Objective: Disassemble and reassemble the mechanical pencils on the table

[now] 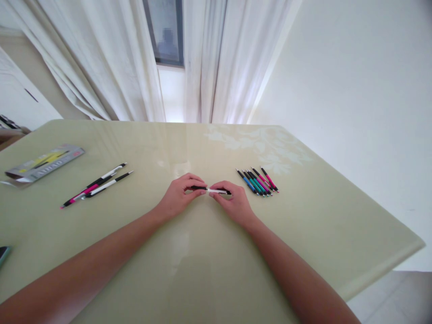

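Observation:
A black and white pen (218,191) lies crosswise between my two hands, low over the middle of the table. My left hand (180,194) pinches its black end between thumb and fingers. On the white part, my right hand (232,198) has a similar pinch, and the fingertips of both hands nearly meet. Whether the pen is in one piece or two between them I cannot tell. Right of my right hand lies a row of several pens (257,182) in blue, green, purple and pink. A few loose pens (97,184), white, black and pink, lie to the left.
An opened pen box (45,164), grey and yellow, lies at the far left of the pale green table (337,216). The corner of a dark, phone-like object (4,254) shows at the left edge. White curtains (216,58) hang behind the table, with a wall (364,90) to the right.

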